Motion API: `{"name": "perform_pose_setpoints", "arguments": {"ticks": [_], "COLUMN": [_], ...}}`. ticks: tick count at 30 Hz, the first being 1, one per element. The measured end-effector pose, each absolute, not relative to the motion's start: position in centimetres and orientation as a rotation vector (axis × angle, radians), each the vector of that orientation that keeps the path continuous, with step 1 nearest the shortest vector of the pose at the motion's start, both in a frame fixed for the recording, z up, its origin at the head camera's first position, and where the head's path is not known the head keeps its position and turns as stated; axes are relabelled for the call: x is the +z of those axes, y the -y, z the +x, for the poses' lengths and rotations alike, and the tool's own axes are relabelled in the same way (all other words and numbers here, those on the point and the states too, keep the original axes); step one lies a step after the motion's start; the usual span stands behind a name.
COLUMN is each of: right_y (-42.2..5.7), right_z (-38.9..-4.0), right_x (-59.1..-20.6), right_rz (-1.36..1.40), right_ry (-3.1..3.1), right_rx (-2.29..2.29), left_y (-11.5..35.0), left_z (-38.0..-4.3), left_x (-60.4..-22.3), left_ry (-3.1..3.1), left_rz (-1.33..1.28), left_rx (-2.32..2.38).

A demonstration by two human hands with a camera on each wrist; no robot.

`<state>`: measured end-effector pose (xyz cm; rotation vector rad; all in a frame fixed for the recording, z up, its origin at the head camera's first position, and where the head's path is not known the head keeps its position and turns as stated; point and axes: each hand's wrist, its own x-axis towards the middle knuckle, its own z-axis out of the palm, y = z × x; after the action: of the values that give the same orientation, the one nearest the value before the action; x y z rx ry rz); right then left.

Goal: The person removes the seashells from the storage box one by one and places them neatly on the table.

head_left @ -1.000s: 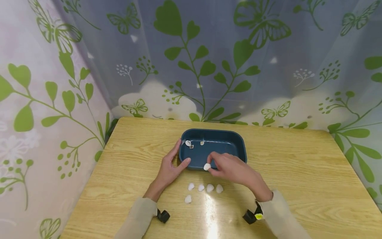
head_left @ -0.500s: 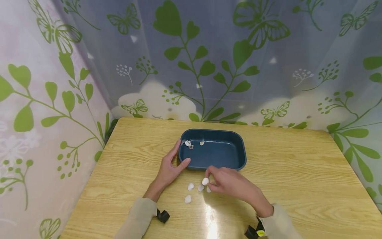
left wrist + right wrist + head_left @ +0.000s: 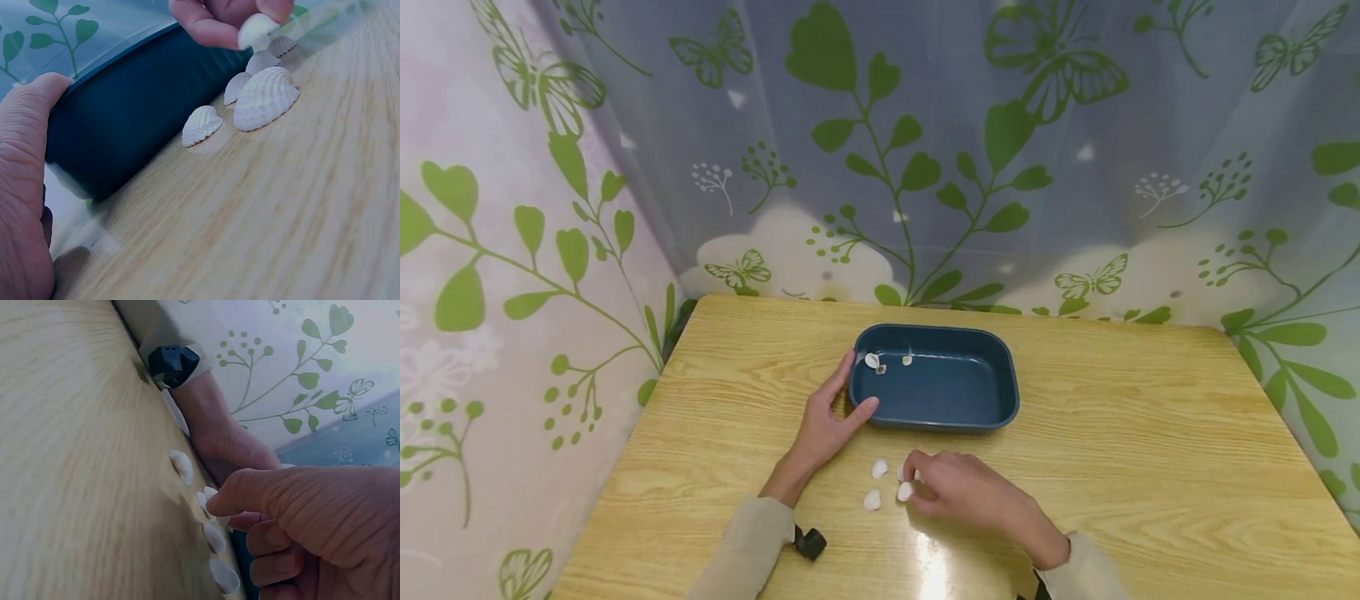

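Note:
Between its thumb and index finger my right hand pinches a white seashell, low over the table. In the left wrist view that seashell hangs by the fingertips, above several ribbed white seashells that lie on the wood. Two of these seashells show plainly in the head view; others are partly hidden behind my right hand. My left hand rests against the left end of a dark blue rectangular tub, fingers along its side, thumb at the front rim.
Inside the tub, near its left end, are a white shell and two smaller pieces. The light wooden table is bordered by a leaf-and-butterfly patterned curtain behind and on the left.
My right hand has carried the pinched seashell from the tub's front rim toward me and slightly left, down near the seashells on the table. The left hand and tub have stayed put.

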<state>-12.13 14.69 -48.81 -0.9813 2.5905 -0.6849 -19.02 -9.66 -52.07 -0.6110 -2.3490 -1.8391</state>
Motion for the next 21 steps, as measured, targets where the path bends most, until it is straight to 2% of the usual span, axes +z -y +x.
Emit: {"name": "perform_pose_setpoints", "arguments": {"ticks": [21], "right_y": [-13.5], "right_z": [-11.3], "right_x": [-49.6], "right_rz": [-0.975], "right_ry": [-2.616], "right_rx": [-0.571], "left_y": [9.7], "left_z": [-19.0], "left_x": [-52.1], "left_ry": [2.362], "left_rz": [-0.598], "left_rx": [-1.846]}}
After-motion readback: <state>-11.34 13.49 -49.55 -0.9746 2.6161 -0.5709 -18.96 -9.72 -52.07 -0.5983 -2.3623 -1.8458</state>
